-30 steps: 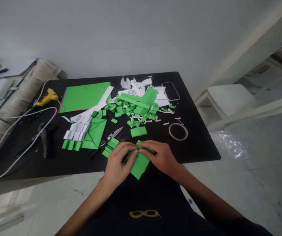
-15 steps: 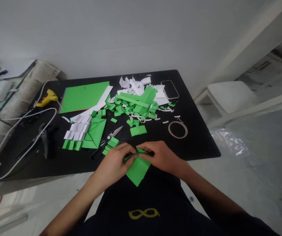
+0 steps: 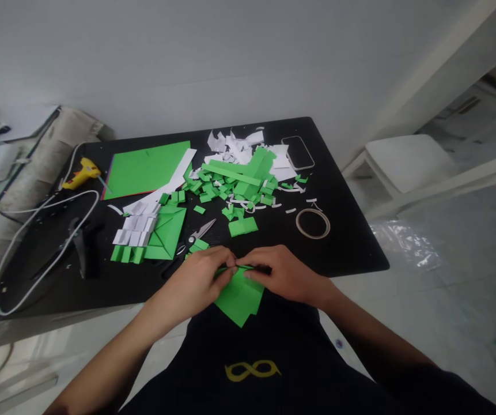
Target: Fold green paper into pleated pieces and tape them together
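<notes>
A piece of green paper (image 3: 239, 300) hangs over the near edge of the table, pinched along its top by both hands. My left hand (image 3: 204, 274) grips the upper left part between thumb and fingers. On the upper right, my right hand (image 3: 283, 274) closes on the same paper, its fingertips almost meeting the left ones. The top edge looks folded over under the fingers. Scissors (image 3: 198, 235) lie partly open just beyond my left hand, beside some small folded green strips (image 3: 199, 246). A folded green piece (image 3: 243, 226) rests beyond the hands.
Green and white paper scraps (image 3: 234, 178) heap on the black table (image 3: 343, 248). Green sheets (image 3: 144, 170), a yellow glue gun (image 3: 84, 173) with white cord and a folded paper assembly (image 3: 137, 227) lie left. To the right are a tape ring (image 3: 312, 223), a phone (image 3: 298, 153) and a white stool (image 3: 409, 161).
The fingertips of both hands have come closer together along the paper's top edge, which now lies folded lower. The hanging part has spread flatter and shifted slightly left.
</notes>
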The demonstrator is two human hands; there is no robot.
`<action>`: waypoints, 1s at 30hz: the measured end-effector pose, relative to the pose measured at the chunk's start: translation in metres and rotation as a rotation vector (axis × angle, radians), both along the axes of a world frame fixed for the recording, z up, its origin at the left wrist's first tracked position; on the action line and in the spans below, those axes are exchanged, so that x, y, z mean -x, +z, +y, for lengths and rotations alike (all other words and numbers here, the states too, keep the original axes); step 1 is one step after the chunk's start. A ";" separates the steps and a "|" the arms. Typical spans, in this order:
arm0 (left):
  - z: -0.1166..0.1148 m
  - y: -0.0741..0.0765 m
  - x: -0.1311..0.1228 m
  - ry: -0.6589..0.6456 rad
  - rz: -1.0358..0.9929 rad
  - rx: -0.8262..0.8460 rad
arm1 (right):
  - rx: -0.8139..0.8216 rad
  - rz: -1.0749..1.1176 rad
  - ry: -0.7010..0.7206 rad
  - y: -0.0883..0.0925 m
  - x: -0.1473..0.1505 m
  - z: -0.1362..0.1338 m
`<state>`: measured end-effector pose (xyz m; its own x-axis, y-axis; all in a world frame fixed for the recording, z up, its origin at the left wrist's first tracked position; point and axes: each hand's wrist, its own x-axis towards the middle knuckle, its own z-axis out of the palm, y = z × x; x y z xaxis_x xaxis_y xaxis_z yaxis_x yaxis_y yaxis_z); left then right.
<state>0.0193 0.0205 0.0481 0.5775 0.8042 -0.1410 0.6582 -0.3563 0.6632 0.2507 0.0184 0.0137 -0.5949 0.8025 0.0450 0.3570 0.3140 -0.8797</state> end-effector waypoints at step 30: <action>0.002 0.010 0.006 0.072 -0.044 0.048 | 0.087 0.158 -0.163 0.003 0.005 -0.007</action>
<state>0.0130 0.0224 0.0578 0.5250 0.8367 -0.1559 0.6509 -0.2767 0.7069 0.2453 0.0109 0.0170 -0.4486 0.8921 0.0535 0.2527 0.1841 -0.9499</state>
